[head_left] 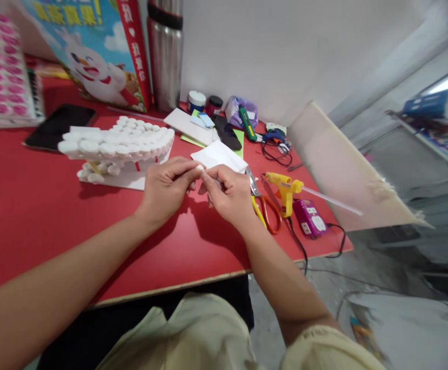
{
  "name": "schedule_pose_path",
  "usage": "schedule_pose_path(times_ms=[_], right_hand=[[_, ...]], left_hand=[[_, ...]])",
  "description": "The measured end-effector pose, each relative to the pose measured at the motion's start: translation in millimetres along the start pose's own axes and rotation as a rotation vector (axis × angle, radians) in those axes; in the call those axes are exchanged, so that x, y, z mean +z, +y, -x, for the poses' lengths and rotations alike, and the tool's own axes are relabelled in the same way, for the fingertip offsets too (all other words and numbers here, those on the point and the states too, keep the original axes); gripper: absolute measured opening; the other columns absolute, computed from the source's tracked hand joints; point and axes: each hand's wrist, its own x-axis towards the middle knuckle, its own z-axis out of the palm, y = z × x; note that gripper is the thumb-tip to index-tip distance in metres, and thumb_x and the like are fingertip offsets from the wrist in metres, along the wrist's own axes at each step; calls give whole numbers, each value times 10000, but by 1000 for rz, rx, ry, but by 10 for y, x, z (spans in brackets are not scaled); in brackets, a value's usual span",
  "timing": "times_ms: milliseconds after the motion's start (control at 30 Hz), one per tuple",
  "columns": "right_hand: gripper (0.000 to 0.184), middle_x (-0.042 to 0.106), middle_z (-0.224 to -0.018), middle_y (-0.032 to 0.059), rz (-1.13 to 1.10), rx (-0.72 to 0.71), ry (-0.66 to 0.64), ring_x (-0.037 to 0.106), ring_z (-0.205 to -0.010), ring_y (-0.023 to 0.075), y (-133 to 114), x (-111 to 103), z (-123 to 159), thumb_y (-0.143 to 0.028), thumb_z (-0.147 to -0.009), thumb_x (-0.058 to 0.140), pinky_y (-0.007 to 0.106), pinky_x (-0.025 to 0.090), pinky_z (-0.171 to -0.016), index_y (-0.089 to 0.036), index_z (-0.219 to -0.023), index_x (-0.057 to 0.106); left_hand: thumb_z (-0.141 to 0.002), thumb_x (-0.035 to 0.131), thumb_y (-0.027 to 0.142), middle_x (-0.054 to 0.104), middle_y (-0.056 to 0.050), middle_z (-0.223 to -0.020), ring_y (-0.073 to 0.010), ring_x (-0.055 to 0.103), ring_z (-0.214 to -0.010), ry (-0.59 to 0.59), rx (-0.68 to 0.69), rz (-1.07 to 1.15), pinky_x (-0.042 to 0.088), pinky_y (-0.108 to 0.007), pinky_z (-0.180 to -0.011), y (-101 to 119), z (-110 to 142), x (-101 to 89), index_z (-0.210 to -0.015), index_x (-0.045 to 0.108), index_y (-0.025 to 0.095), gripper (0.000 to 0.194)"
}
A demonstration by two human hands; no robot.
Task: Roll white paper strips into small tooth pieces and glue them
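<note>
My left hand point(172, 185) and my right hand point(227, 192) meet over the red table point(193, 246), thumbs and forefingers closed. Between the fingertips shows a small white wad point(200, 168), which looks like soft paper or cotton; both hands pinch it. Most of it is hidden by the fingers. Just left of my left hand stands a white model point(119, 144) covered in rounded white tufts, on a white base board point(127, 179). Behind the hands lies a folded white sheet point(220, 155). Scissors or pliers with red and yellow handles point(272, 213) lie beside my right wrist.
A yellow glue gun point(283, 187) with a glue stick and a purple power socket point(309, 218) sit on the right. Further back are a green cutter point(247, 123), jars point(197, 100), a steel flask point(165, 56), a black phone point(60, 126) and a printed bag point(96, 56).
</note>
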Motion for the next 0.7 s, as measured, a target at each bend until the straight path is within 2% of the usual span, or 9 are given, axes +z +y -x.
schedule_pose_path(times_ms=[233,433,500,567,700], right_hand=[[368,732,-716,6,-139,80,11,610,-482,103,-13,29,1,-550,-991,646,246,480,-529,-200,-892,700],[289,704,-649,-13,-128,80,52,601,-452,94,-48,14,-7,-434,-1000,658,229,467,-504,-193,-842,677],[264,705,-661,-21,-150,91,51,602,-444,90,-28,7,-16,-411,-1001,651,222,462,-485,-195,-851,666],[254,712,-685,-24,-184,104,25,604,-439,88,11,-6,-25,-415,-1004,643,220,465,-471,-197,-873,660],[223,724,-722,-25,-186,61,-33,617,-457,89,93,-47,-35,-398,-1021,627,226,482,-488,-203,-919,669]], left_hand=[[-1020,602,260,729,-47,-883,-170,666,-791,23,239,-273,542,-295,-757,32,49,3,-1010,829,251,228],[-1028,571,238,734,-75,-926,-179,666,-839,3,344,-354,548,-305,-778,20,61,17,-1109,824,226,266],[-1020,591,259,736,-74,-915,-178,665,-839,-8,312,-319,551,-307,-788,35,58,24,-1105,829,218,256],[-1003,632,287,734,-62,-879,-164,665,-790,-19,216,-196,553,-295,-755,47,42,23,-1068,841,215,231],[-881,807,368,739,-30,-739,-145,660,-635,-97,-172,175,559,-275,-635,37,-34,-25,-989,863,202,206]])
